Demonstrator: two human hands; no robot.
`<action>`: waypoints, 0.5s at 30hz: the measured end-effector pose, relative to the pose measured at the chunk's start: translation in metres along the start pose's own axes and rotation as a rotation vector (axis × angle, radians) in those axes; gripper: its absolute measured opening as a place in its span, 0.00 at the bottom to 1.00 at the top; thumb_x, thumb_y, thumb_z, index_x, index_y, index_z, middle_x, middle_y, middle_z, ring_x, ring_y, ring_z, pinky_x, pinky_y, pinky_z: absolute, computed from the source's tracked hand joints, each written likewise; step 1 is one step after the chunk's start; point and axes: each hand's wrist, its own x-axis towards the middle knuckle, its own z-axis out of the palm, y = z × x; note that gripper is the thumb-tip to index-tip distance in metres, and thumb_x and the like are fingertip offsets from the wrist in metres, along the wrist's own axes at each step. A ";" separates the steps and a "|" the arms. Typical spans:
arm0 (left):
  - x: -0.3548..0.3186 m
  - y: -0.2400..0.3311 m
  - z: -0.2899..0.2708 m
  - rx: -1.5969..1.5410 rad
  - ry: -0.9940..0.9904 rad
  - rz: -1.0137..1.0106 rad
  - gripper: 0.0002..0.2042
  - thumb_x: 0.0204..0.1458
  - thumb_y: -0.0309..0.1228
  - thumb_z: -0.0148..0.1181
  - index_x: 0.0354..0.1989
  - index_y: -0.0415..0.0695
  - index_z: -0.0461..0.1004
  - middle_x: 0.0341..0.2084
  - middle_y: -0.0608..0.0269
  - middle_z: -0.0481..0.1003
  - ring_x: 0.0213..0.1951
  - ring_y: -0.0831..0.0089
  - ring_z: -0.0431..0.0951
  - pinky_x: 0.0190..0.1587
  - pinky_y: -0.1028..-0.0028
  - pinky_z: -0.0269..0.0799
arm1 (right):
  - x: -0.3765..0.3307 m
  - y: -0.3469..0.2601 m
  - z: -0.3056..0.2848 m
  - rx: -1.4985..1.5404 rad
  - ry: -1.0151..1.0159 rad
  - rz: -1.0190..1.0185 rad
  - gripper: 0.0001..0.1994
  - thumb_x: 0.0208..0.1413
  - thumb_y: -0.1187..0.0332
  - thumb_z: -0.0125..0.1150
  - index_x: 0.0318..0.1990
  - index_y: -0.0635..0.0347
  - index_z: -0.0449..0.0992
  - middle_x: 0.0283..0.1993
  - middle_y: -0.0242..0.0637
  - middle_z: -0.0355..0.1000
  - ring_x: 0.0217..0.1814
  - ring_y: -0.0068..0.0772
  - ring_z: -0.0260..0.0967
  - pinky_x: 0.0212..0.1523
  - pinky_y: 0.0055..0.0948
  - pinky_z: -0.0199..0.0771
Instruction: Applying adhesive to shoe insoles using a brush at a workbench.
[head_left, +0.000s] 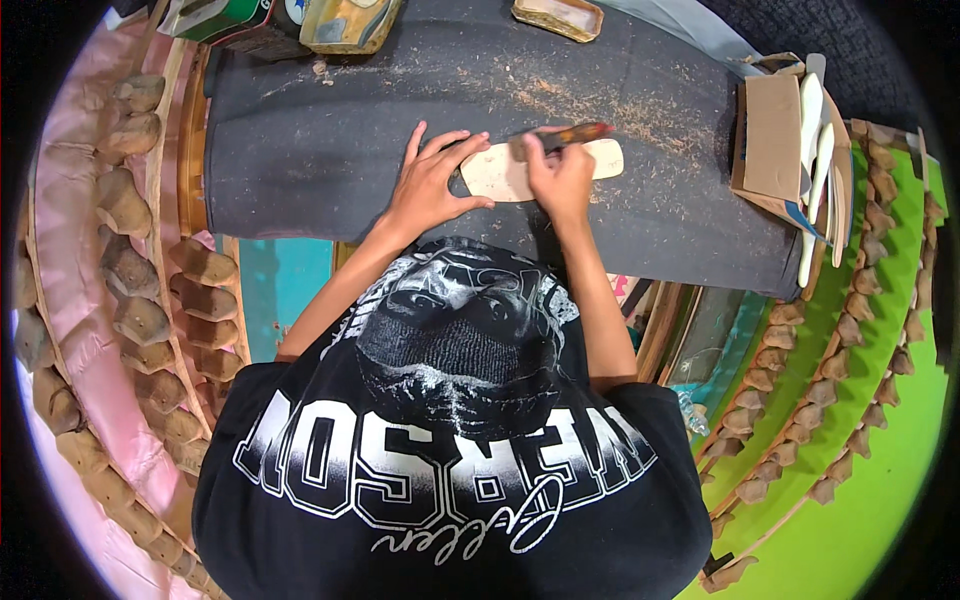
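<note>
A pale, flat, rounded piece (500,174) lies on the dark cloth of the worktable in front of me. My left hand (432,185) is open at the piece's left end, fingers spread on the cloth. Its index finger and thumb lie next to the piece's edge. Above the piece's middle, my right hand (562,180) is closed around a short hand tool (582,134) with a dark, red-ended handle. The tool's dark left end is blurred, and I cannot tell its exact kind. My right fingers cover part of the piece.
Shavings (600,95) are scattered over the dark table cloth (300,140). At the right end, a cardboard box (765,150) holds white-handled tools. A small tray (558,16), a worn container (348,22) and a green tin (235,22) stand behind. Racks of brown shaped blocks (125,200) flank both sides.
</note>
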 end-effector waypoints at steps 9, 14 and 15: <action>0.000 -0.001 0.001 -0.009 0.006 -0.002 0.48 0.39 0.54 0.80 0.72 0.52 0.70 0.62 0.72 0.79 0.67 0.64 0.72 0.79 0.42 0.40 | 0.005 -0.001 -0.003 0.018 0.029 0.110 0.15 0.57 0.61 0.75 0.40 0.66 0.85 0.27 0.51 0.81 0.27 0.46 0.82 0.31 0.40 0.81; -0.003 -0.003 0.002 0.023 0.023 -0.005 0.49 0.38 0.54 0.80 0.72 0.52 0.69 0.59 0.73 0.81 0.68 0.64 0.71 0.79 0.43 0.40 | -0.001 -0.001 -0.006 -0.103 -0.217 0.006 0.12 0.61 0.65 0.72 0.37 0.67 0.85 0.32 0.47 0.84 0.30 0.35 0.84 0.32 0.37 0.81; -0.001 -0.002 0.003 0.022 0.027 -0.008 0.49 0.38 0.54 0.80 0.72 0.52 0.69 0.59 0.73 0.81 0.68 0.64 0.71 0.79 0.43 0.40 | 0.006 -0.004 -0.014 -0.011 -0.093 0.062 0.12 0.61 0.64 0.72 0.36 0.68 0.85 0.31 0.47 0.84 0.29 0.35 0.83 0.31 0.37 0.80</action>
